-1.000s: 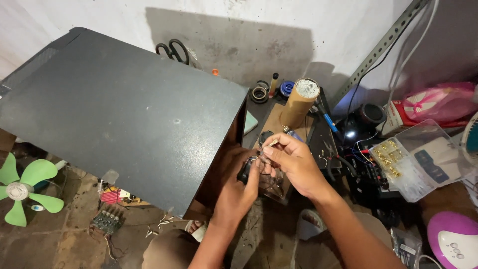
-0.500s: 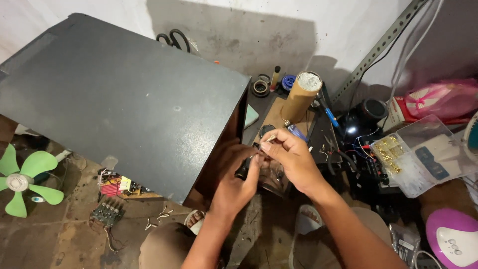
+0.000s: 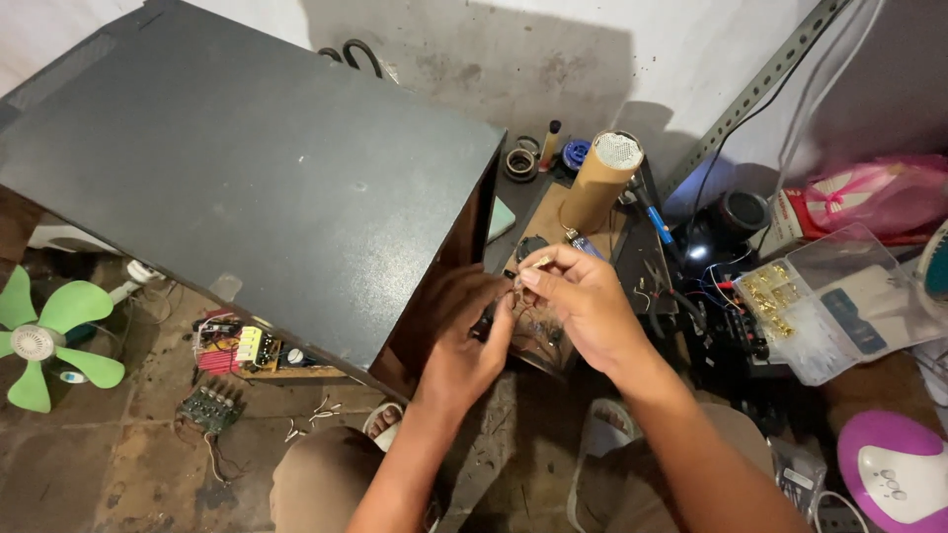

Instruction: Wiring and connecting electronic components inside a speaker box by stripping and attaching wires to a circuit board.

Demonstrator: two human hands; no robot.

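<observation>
Nearest, the person's left hand (image 3: 472,341) curls under a small dark circuit board (image 3: 538,331), bracing it above the floor between the knees; the right hand (image 3: 583,301) pinches a tiny pale component (image 3: 538,263) at its fingertips, poised just over the board for fine placement; beside them looms a large black metal cabinet (image 3: 247,178); beyond stands an upright brown cardboard tube (image 3: 600,183), near the wall.

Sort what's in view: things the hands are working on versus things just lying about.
In hand:
left hand
right hand
small part pinched in the fingers
board under the hands

Lying about:
green fan
cardboard tube
clear parts box
black cabinet
</observation>
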